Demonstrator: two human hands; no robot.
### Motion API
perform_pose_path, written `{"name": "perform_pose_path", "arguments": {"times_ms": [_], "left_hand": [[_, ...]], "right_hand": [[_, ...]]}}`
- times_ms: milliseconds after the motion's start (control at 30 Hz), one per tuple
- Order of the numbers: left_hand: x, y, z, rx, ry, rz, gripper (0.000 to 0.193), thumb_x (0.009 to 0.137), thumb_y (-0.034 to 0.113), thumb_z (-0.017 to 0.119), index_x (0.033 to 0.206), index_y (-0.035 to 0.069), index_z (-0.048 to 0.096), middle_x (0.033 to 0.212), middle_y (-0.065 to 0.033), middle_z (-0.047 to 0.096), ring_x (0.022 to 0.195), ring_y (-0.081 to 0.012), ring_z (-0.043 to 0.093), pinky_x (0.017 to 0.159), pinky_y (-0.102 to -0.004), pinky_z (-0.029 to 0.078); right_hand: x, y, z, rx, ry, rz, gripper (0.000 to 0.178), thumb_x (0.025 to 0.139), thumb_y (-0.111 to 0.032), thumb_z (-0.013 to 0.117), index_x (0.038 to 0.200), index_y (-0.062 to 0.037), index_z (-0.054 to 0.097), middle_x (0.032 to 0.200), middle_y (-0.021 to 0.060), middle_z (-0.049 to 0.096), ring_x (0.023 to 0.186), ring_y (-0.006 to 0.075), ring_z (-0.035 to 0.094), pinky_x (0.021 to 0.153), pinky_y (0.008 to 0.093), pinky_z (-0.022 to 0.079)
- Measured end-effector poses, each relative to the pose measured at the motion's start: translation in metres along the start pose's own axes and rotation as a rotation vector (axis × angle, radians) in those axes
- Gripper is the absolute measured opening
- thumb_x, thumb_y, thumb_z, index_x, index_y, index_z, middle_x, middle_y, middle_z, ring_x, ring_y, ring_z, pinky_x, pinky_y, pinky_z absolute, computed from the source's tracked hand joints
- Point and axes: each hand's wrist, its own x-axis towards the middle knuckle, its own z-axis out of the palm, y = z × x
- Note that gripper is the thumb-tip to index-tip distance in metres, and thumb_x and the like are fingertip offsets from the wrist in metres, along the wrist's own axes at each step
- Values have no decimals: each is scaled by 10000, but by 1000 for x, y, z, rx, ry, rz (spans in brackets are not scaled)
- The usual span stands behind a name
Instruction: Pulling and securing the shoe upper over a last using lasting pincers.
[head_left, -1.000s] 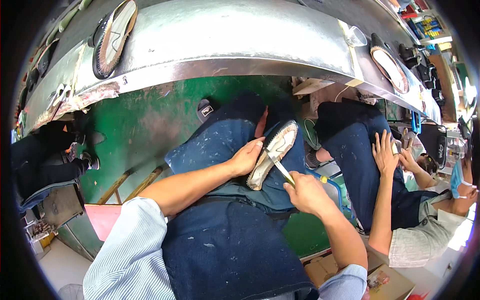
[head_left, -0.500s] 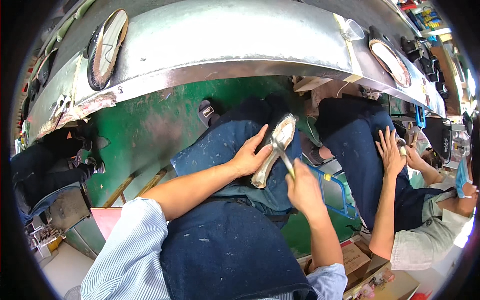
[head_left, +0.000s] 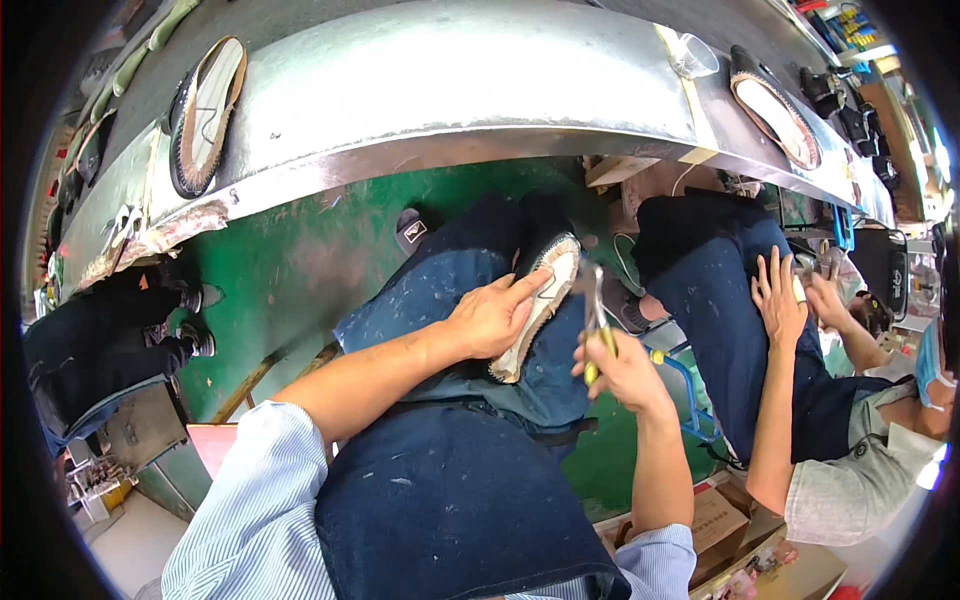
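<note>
A shoe lies tilted across my lap with its pale underside up and a pleated edge running round it. My left hand grips its left side, the index finger stretched over the pale underside. To the right of the shoe, and apart from it, my right hand holds pliers with yellow-green handles, their metal head pointing away from me. Motion blurs the head, so its jaws do not show clearly. A dark blue apron covers my lap under the shoe.
A metal-topped bench curves across the far side, bearing a shoe at left, another shoe and a clear plastic cup at right. A co-worker's hand is close on my right. Cardboard boxes stand low at right.
The pliers have come away from the shoe's underside to its right, and my right hand has turned. My left index finger now reaches farther over the underside.
</note>
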Motion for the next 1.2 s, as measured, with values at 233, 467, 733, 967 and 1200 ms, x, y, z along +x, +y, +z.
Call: {"name": "perform_pose_path", "arguments": {"times_ms": [233, 467, 733, 967, 1200], "left_hand": [[0, 4, -11, 90, -151, 90, 552, 1010, 180, 478, 1549, 253, 379, 1295, -358, 564, 1099, -504, 619, 956, -526, 529], [-3, 8, -8, -107, -140, -261, 717, 1040, 311, 479, 1616, 84, 117, 1306, -402, 548, 1146, -525, 592, 963, -535, 510], [18, -14, -22, -427, -303, -203, 788, 970, 285, 663, 1576, 1, 247, 1448, -244, 535, 1322, -313, 545, 1119, -374, 412], [33, -26, -24, -633, -387, -354, 789, 931, 213, 738, 1543, -34, 305, 1406, -161, 565, 1282, -225, 540, 1111, -350, 414], [31, -18, -22, -560, -395, -334, 841, 931, 237, 735, 1563, -46, 258, 1427, -186, 551, 1295, -242, 541, 1106, -351, 427]], "right_hand": [[36, -29, 16, -542, 108, -131, 454, 1075, -367, 454, 924, 27, 622, 732, 90, 651, 636, 169, 639, 608, 330, 506], [30, -30, 20, -680, 143, -307, 419, 1061, -337, 467, 938, 32, 621, 732, 180, 670, 711, 325, 686, 686, 425, 530], [22, -2, 36, -610, 173, -354, 346, 1040, -304, 520, 952, 18, 610, 725, 183, 648, 694, 337, 666, 683, 427, 522], [-37, -4, 28, -768, -37, 57, 224, 937, -217, 648, 998, -2, 632, 814, 177, 683, 790, 324, 687, 752, 414, 521], [-50, 2, 54, -1390, 24, -542, 491, 911, -112, 614, 1306, 164, 517, 1064, 292, 645, 967, 426, 659, 938, 447, 534]]}}
